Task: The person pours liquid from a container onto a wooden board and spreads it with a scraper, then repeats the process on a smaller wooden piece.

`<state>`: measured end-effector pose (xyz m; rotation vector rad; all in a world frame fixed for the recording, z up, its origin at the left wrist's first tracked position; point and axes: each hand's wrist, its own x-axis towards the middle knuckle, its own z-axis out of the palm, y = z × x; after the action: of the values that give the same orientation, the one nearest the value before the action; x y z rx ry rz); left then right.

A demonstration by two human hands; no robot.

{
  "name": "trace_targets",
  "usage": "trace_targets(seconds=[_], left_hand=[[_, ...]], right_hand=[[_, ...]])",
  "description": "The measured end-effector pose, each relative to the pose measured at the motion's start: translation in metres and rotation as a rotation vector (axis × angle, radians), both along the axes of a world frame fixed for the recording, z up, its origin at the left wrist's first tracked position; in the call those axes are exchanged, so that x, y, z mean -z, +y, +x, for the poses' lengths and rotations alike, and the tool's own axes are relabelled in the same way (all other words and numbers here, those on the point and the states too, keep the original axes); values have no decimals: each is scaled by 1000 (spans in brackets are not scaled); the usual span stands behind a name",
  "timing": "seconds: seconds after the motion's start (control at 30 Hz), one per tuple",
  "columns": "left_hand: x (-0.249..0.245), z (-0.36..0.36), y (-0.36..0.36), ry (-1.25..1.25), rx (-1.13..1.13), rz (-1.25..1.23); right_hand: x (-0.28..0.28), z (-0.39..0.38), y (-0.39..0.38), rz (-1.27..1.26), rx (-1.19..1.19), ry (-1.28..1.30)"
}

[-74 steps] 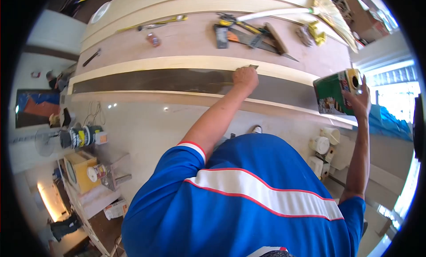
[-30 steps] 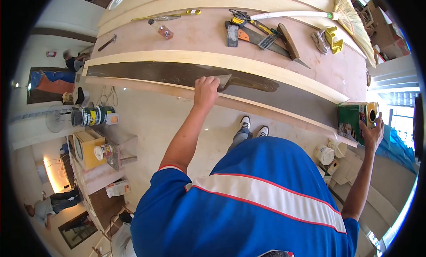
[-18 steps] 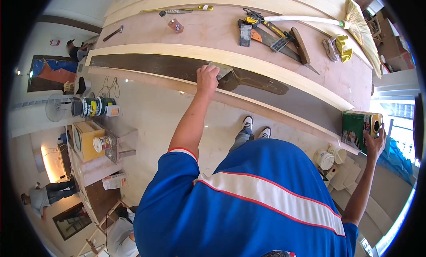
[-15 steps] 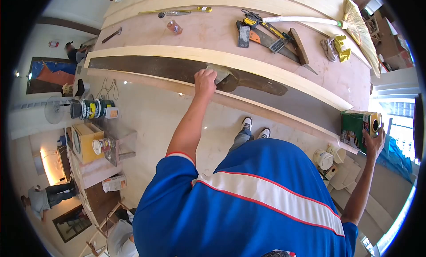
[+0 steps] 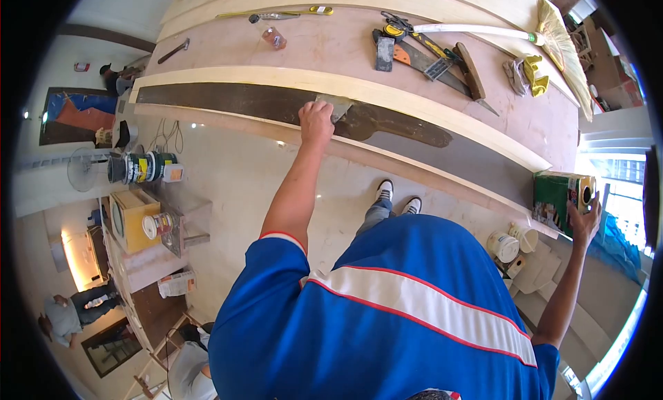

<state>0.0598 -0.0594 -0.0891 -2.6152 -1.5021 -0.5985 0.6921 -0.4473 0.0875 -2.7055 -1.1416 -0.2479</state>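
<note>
My left hand is closed around a flat, pale scraper blade and presses it to a long board. The board's middle is a dark grey strip between pale wooden edges. Wet brown glue-like liquid lies on the strip, trailing to the right of the blade; left of it the surface looks darker and coated. Over at the strip's right end, my right hand grips a green rectangular tin with a round opening facing right. Part of the tin is hidden by my fingers.
Beyond the board lie a hammer, a small bottle, a handsaw, a tape measure, a crumpled glove and a broom. White buckets stand on the floor at right. Co-workers are at left.
My left hand and the blade have shifted slightly left along the strip, and more of the blade shows. My right hand stays on the tin.
</note>
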Motion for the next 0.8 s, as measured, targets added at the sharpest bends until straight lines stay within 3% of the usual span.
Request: trace_targets(seconds=[0.17, 0.27, 0.4, 0.53, 0.73, 0.8], left_hand=[[-27, -15, -28, 54, 30, -56], [-44, -22, -8, 48, -137, -29], [-47, -19, 28, 271, -354, -193], [-37, 10, 36, 271, -302, -309], [-48, 55, 1, 332, 107, -342], [-56, 51, 9, 267, 86, -407]], right_hand=[[-1, 0, -2, 1, 9, -3], [-6, -5, 1, 6, 3, 19], [-4, -3, 1, -1, 16, 26], [-7, -8, 1, 15, -2, 14], [0, -1, -2, 8, 11, -3], [-1, -1, -3, 2, 21, 1]])
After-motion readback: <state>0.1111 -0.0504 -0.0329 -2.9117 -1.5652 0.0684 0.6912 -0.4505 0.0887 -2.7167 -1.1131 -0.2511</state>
